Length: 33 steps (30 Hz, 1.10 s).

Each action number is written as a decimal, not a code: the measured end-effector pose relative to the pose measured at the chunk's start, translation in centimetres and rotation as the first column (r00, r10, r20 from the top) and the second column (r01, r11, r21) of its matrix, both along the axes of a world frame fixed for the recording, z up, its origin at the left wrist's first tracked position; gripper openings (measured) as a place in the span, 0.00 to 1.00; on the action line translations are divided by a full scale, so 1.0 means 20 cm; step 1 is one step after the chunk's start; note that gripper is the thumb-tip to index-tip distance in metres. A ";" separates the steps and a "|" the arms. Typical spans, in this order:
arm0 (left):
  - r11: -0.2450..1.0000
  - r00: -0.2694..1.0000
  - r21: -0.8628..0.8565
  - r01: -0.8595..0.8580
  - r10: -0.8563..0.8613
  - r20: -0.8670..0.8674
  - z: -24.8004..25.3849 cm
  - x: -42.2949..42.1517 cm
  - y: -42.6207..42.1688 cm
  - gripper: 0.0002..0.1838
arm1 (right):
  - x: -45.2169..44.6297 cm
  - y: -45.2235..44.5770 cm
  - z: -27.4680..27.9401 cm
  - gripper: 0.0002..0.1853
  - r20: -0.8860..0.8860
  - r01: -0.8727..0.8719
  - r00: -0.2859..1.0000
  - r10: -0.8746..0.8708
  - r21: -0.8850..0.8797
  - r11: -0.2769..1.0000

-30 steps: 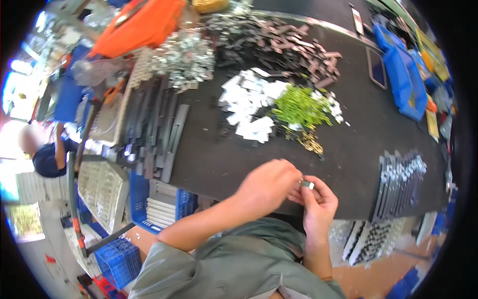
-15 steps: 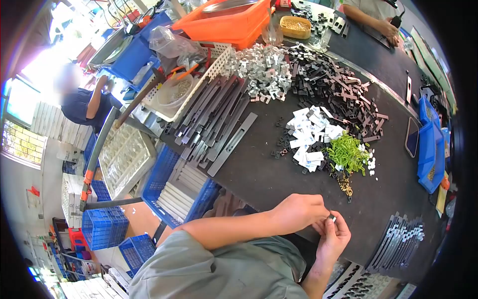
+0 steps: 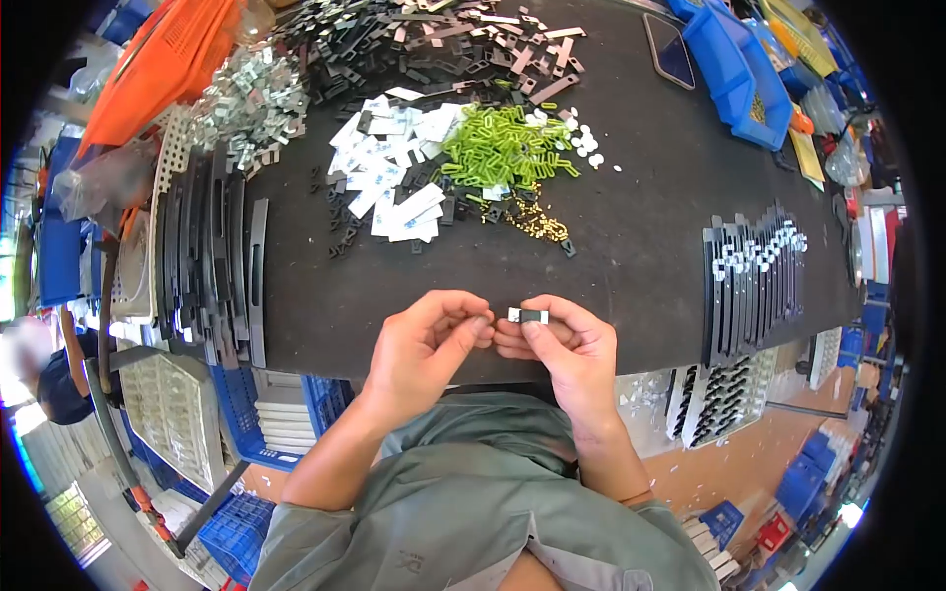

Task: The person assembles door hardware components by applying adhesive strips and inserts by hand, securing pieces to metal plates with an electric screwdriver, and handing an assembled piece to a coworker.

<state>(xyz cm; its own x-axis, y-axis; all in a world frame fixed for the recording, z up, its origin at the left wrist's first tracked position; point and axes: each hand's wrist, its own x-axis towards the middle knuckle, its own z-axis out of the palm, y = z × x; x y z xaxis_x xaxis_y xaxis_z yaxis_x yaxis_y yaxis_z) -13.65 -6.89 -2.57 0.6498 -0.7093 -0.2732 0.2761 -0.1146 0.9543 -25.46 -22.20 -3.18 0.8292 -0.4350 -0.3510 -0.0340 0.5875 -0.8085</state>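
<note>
The grip of the left hand (image 3: 409, 355) is pressed together, thumb against fingertips; whether anything tiny sits in it cannot be told. Just beside it, the grip of the right hand (image 3: 581, 364) pinches a small dark-and-white piece (image 3: 528, 316) between thumb and fingers, above the near edge of the table (image 3: 631, 305). The step in hand appears to be close fingertip work on this piece; further handling would call for a steady right pinch and careful alignment of the left fingertips.

From the left, dark metal strips (image 3: 257, 295) lie lengthwise, with silvery metal clips (image 3: 251, 103) heaped beyond their far ends. Farther right, white rectangular pads (image 3: 419, 209) meet a pile of green clips (image 3: 505, 148), and small brass-coloured parts (image 3: 540, 225) are scattered on its near side. Well apart on the right, a row of slim dark bars (image 3: 724, 320) carries shiny pieces near the far ends.
</note>
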 end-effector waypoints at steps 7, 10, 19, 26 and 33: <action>0.996 0.995 0.088 0.006 -0.014 0.099 0.00 0.07 -0.02 0.08 | 0.02 0.11 -0.07 0.12 -0.033 0.029 0.997 -0.065 -0.635 0.772; 0.993 0.974 0.116 0.003 -0.030 0.226 0.00 0.09 0.00 0.08 | 0.02 0.08 -0.08 0.12 -0.015 -0.006 1.000 -0.013 -0.867 0.498; 0.987 0.980 -0.111 0.118 -0.097 0.176 0.00 0.07 -0.09 0.06 | 0.01 -0.01 -0.02 0.13 0.085 -0.005 0.996 0.017 -0.131 0.991; 0.995 0.995 -0.027 0.095 -0.094 0.028 0.04 0.03 -0.12 0.05 | -0.02 0.00 -0.07 0.13 0.177 -0.013 0.980 0.092 -0.405 0.914; 0.954 0.958 0.094 0.284 -0.286 0.011 0.05 0.13 -0.06 0.03 | -0.04 0.01 -0.07 0.15 0.136 -0.045 0.972 0.192 -0.691 0.722</action>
<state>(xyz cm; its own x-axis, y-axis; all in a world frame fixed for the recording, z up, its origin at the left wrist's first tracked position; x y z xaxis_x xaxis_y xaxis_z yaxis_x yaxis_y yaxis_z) -11.14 -8.10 -1.51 0.4315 -0.8391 -0.3314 0.1961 -0.2713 0.9423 -26.29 -22.01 -4.57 0.9066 -0.3886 0.1644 0.1268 -0.1206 -0.9846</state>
